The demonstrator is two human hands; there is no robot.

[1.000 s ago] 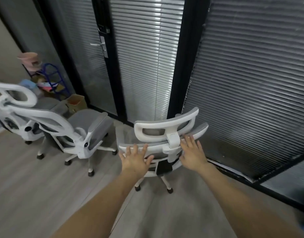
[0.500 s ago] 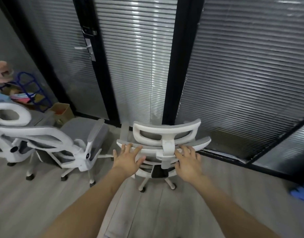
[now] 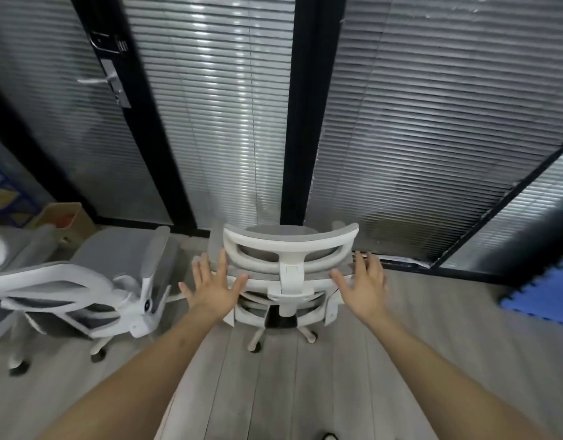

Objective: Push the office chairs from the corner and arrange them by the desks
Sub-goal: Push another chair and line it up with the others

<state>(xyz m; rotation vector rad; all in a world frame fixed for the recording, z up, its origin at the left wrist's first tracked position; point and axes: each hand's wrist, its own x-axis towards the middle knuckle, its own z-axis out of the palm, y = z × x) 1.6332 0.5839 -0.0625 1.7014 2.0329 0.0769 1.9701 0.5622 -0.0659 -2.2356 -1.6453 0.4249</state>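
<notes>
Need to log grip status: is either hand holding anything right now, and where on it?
Nothing is gripped. Left hand and right hand are spread open at the backrest top of the chair; contact cannot be told.

Both bare arms reach far forward, side by side. The left hand (image 3: 214, 289) is flat with its fingers spread wide — palm down. The right hand (image 3: 363, 285) is the same, fingers straight and pointing away.

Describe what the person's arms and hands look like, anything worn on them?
Both forearms are bare right up to the frame edge: no sleeves show. The left hand and right hand wear no gloves, and no watch, ring or bracelet is visible on either wrist or finger.
</notes>
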